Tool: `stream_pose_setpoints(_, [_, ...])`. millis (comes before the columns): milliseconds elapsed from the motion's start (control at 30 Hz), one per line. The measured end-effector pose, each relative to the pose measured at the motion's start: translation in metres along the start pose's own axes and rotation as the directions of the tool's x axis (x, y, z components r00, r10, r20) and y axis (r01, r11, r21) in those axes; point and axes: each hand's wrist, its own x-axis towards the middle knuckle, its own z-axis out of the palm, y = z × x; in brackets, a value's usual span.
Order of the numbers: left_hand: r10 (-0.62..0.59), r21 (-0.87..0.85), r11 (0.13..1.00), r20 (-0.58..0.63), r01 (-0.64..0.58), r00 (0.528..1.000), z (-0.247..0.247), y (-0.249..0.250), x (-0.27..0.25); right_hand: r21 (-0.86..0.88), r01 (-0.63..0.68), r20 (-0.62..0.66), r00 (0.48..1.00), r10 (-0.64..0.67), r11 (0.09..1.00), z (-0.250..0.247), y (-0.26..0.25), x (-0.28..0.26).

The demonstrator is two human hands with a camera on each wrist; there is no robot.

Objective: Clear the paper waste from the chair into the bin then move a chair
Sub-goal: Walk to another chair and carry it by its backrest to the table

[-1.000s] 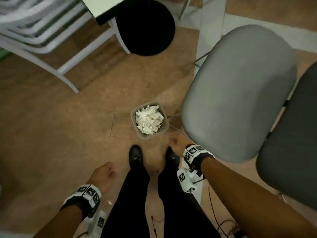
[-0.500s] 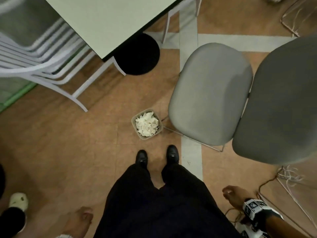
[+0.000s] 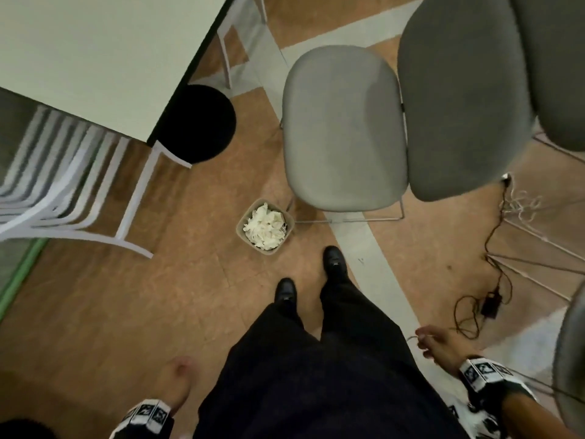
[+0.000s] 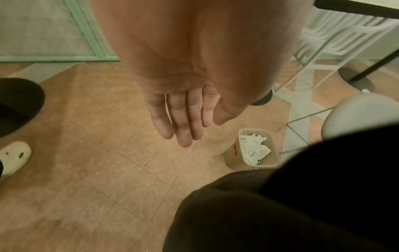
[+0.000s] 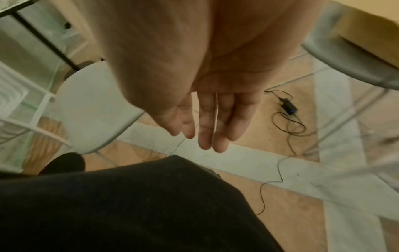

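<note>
White paper scraps [image 3: 265, 228] fill the bin [image 3: 242, 224] at eleven o'clock from the feet. Left hand [image 4: 183, 109] and right hand [image 5: 207, 117] hang slack, grasping nothing.

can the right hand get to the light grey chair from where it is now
Probably yes. The right hand hangs open and empty at the person's side, and the light grey chair stands ahead on bare floor. Only the bin sits near its front corner.
</note>
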Motion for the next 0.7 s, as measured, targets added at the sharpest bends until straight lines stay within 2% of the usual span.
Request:
stream_pose_setpoints(100, [0.0, 0.072, 0.997, 0.018, -0.002, 1.0, -0.018, 0.002, 0.002, 0.078, -0.074, -0.004, 0.997, 0.075, 0.994, 0.022, 0.053, -0.023])
stream_pose_setpoints(267, [0.133, 0.212, 0.964, 0.123, -0.157, 0.983, -0.016, 0.042, -0.03, 0.243, -0.183, -0.034, 0.98, 0.197, 0.953, 0.047, 0.108, -0.066])
stream_pose_setpoints(467, [0.216, 0.44, 0.858, 0.161, -0.266, 0.963, 0.037, 0.084, -0.037, 0.421, -0.265, 0.011, 0.958, 0.288, 0.867, 0.073, 0.177, -0.069])
stream_pose_setpoints(700, [0.233, 0.499, 0.814, 0.186, -0.296, 0.954, 0.128, 0.147, -0.073, 0.618, -0.268, 0.066, 0.955, 0.291, 0.739, 0.057, 0.25, -0.065])
